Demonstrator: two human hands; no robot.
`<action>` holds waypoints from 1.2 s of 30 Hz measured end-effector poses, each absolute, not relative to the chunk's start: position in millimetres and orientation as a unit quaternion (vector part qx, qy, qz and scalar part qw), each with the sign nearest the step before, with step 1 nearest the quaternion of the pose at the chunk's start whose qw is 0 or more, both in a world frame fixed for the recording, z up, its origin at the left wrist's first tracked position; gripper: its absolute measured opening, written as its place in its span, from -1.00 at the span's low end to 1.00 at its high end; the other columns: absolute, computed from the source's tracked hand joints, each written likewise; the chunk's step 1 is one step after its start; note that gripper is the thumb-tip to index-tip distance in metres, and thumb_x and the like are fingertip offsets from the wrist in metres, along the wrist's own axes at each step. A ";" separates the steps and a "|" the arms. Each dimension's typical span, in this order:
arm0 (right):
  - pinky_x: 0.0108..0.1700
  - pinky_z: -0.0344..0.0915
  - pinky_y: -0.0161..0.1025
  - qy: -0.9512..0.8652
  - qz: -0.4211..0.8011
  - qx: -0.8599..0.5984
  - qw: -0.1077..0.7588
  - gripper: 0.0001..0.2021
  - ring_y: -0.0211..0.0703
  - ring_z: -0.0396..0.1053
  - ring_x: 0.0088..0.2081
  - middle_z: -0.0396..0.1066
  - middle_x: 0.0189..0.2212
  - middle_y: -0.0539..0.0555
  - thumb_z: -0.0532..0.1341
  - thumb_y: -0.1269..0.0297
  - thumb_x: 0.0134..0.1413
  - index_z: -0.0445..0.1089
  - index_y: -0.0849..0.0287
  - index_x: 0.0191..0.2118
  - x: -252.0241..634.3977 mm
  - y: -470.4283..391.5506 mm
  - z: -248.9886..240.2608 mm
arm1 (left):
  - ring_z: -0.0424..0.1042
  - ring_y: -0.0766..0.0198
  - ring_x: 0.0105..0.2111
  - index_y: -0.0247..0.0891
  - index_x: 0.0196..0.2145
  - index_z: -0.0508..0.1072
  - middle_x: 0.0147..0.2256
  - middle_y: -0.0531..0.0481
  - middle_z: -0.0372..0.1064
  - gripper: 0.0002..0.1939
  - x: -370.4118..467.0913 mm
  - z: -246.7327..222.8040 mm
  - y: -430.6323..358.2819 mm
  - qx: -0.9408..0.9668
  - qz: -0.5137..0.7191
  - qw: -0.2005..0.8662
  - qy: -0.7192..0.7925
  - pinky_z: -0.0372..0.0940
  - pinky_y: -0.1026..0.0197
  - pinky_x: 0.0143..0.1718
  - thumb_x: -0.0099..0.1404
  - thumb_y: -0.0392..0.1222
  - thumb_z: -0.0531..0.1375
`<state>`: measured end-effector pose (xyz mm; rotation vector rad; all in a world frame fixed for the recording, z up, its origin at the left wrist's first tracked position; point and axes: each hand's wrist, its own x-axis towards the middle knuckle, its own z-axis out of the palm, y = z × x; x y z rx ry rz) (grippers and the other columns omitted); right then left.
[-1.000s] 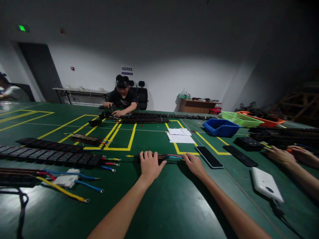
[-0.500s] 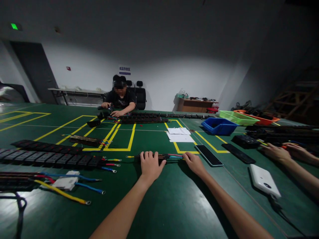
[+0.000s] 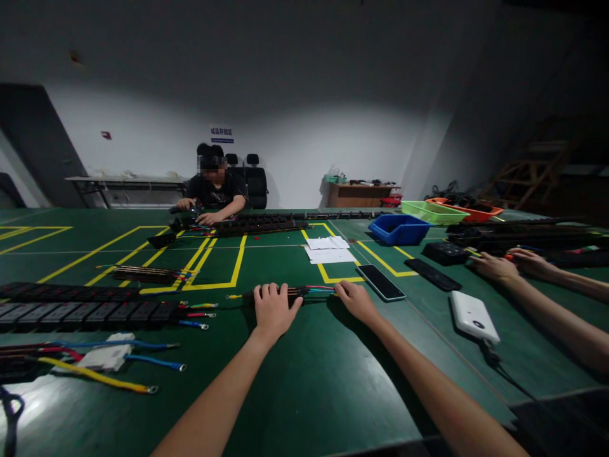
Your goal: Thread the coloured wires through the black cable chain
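Note:
A short dark bundle of bars (image 3: 295,292) lies on the green table (image 3: 304,381) in front of me, with a yellow-tipped lead at its left end and red and blue wires (image 3: 320,289) at its right. My left hand (image 3: 275,311) rests over the bundle, fingers curled across it and hiding its middle. With closed fingers my right hand (image 3: 354,301) pinches the ends of the wires, which its fingertips partly hide.
Left lie black strips (image 3: 95,312) with ringed cables (image 3: 95,374) and another bundle (image 3: 145,273). Right are phones (image 3: 380,282), a white device (image 3: 474,316), a blue bin (image 3: 399,228) and another person's hands (image 3: 497,266). A person (image 3: 216,184) works across the table.
The view has turned a little to the right, so the scene sits further left. Both my hands keep their hold on the bundle and wires.

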<state>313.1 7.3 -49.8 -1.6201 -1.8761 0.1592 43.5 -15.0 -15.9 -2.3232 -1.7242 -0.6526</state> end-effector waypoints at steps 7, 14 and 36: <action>-0.34 0.08 -0.26 -0.689 0.014 -0.663 0.293 -0.59 -0.07 0.44 -0.38 0.54 -0.43 0.10 0.05 -0.03 0.33 0.53 0.11 -0.26 314.5 0.7 -40.6 | 0.25 -0.19 0.17 -0.21 0.20 0.40 0.13 -0.29 0.37 -0.29 42.7 -17.4 -11.0 -0.788 -0.223 0.088 -0.568 -0.08 -0.36 0.27 0.39 0.33 -0.06; -0.38 -0.01 -0.23 -0.682 -0.002 -0.685 0.256 -0.44 -0.11 0.42 -0.44 0.53 -0.48 0.16 0.00 -0.06 0.37 0.49 0.14 -0.51 314.3 -1.6 -34.7 | 0.20 -0.18 0.23 -0.18 0.21 0.40 0.18 -0.26 0.33 -0.37 40.9 -16.3 -9.8 -0.821 -0.228 0.103 -0.513 -0.09 -0.35 0.31 0.39 0.26 0.01; -0.42 -0.03 -0.25 -0.675 0.105 -0.623 0.381 -0.52 -0.17 0.27 -0.52 0.37 -0.59 0.07 0.03 -0.02 0.29 0.31 0.15 -0.57 301.2 -4.2 -39.0 | 0.36 0.00 0.11 -0.15 0.11 0.45 0.06 -0.13 0.44 -0.46 18.8 -8.3 -14.8 -0.834 -0.218 -0.008 -0.507 0.15 -0.21 0.20 0.48 0.20 -0.09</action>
